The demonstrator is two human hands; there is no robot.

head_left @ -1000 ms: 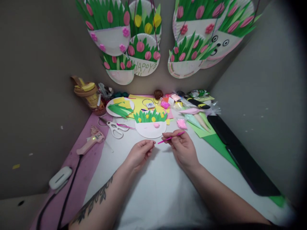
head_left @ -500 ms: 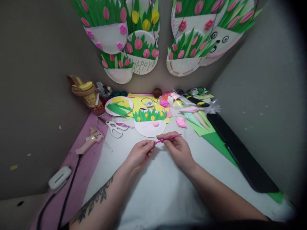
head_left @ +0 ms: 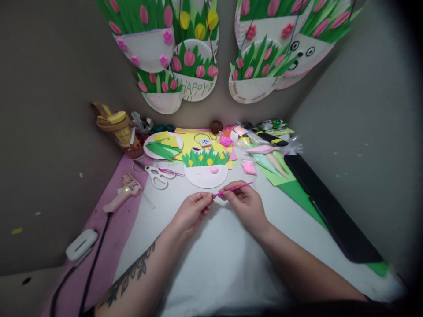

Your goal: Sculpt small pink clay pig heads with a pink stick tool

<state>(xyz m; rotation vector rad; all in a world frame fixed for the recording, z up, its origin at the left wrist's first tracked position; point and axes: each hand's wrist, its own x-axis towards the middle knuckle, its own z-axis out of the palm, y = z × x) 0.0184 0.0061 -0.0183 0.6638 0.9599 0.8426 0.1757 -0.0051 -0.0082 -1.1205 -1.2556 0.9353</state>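
One pink stick (head_left: 234, 189), pinched in the right hand (head_left: 247, 207), points lengthwise at the left hand (head_left: 194, 212), its fingers closed, contents undetermined.

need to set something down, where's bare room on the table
White sheet is bare between the forearms, between left hand and glue gun, and between right hand and black slab. The back is crowded: plate of strips, yellow paper, packets. Flowered plate sits just beyond the hands.

Craft corner: glue gun (head_left: 123, 197), white scissors (head_left: 151, 172).
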